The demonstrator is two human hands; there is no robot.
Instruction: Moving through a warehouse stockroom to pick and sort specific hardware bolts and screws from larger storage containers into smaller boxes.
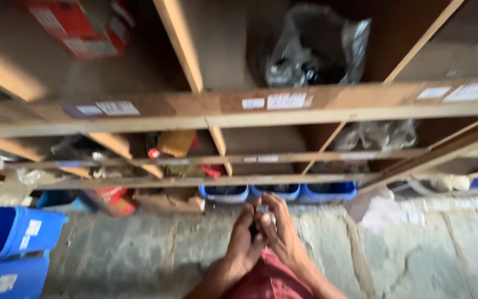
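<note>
Small dark item [254, 228] pinched between both hands, too blurred to identify. Left hand [244, 243] and right hand [280, 235] pressed together just below the wooden shelf unit [239, 108], over the stone floor [139, 254]. Fingers [272, 207] of the right hand curled narrow over the item, tips touching the left hand's; left fingers likewise drawn in close around it. Red cloth [266, 279] directly beneath the wrists. Row of blue bins [327, 191] on the shelf unit's bottom level, just above the hands. Stacked blue bins [12, 243] at the shelf unit's lower left. Black plastic bag [311, 47] in an upper compartment, red box [78, 25] top left. White bag [377, 213] on floor at the shelf unit's foot, right of the hands.
</note>
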